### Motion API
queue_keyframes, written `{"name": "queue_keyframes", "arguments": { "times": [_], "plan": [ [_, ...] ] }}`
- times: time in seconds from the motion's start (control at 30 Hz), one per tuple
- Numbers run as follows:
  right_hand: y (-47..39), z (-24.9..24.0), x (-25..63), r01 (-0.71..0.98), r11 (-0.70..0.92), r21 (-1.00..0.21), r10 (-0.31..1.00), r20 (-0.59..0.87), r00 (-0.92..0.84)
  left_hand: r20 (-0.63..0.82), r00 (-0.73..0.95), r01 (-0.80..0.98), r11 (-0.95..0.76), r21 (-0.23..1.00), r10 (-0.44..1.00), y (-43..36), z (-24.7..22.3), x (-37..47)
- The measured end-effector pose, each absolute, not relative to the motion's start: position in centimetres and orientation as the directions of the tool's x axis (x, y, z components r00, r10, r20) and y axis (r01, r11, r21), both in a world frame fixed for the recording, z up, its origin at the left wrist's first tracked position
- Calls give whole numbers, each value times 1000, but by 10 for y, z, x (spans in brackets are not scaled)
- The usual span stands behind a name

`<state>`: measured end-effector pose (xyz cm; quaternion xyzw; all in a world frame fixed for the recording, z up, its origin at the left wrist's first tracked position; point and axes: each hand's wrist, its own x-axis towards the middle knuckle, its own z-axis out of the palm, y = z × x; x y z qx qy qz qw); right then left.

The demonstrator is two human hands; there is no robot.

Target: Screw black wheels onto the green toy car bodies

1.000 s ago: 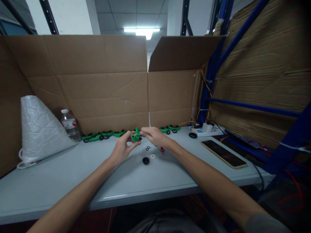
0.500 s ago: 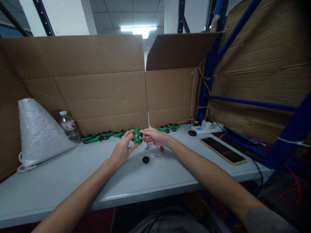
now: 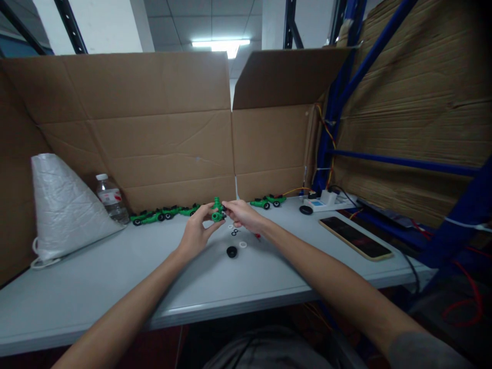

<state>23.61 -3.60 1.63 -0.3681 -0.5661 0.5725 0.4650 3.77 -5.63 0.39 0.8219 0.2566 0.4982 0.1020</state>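
Note:
My left hand is closed around a green toy car, which it holds on end above the table, thumb below and fingers behind. At the car's right side, the fingertips of my right hand are pinched together by a dark bit too small to name. Beneath the hands lie a black wheel-like piece, a white ring and small black rings. Something red shows partly under my right wrist.
Green toy cars stand along the back on the left and right. A white bag and a water bottle are at left. At right are a phone, a power strip and a black disc. Cardboard walls the back.
My hands keep hold at the same place, with the right fingers shifted slightly against the car's side. The whole view has moved a little; the loose pieces lie as before.

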Motion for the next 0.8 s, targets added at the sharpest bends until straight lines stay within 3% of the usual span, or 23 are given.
{"name": "queue_keyframes", "arguments": {
  "times": [0.17, 0.33, 0.43, 0.63, 0.73, 0.8],
  "plan": [
    [-22, 0, 232, 4, 367, -930, 919, 362, -154, 717, 351, 308, -798, 518, 602, -51, 0, 38],
    [-17, -7, 232, 4, 543, -840, 812, 523, -260, 709, 351, 317, -791, 524, 611, -50, 1, 34],
    [-18, -9, 234, 98, 645, -758, 744, 595, -303, 724, 315, 327, -786, 525, 614, -50, 3, 32],
    [-25, -4, 246, 508, 792, -338, 559, 738, -379, 713, 330, 316, -784, 534, 619, -54, 1, 34],
    [-31, 4, 251, 633, 773, -46, 466, 719, -516, 707, 347, 318, -787, 529, 616, -57, 1, 35],
    [-34, 8, 252, 669, 740, 72, 446, 693, -567, 716, 353, 322, -797, 511, 602, -58, 2, 35]
  ]
}}
